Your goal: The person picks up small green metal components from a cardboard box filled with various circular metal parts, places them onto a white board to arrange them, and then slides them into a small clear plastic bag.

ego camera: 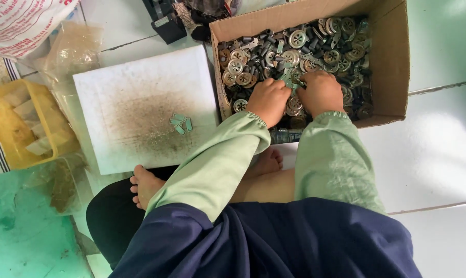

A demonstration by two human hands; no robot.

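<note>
Both hands are down in the cardboard box (392,62) on the tiled floor (439,154), the left hand (268,100) and right hand (321,91) side by side and touching, buried in a heap of round metal discs (298,38) and small dark tubes. The fingers are curled in around some small greenish metal tabs (289,77), though I can't tell exactly which bits each one grips. A few more tabs (181,123) lie on the grubby white board (140,87) just left of the box, with a yellow tub (16,149) further left.
</note>
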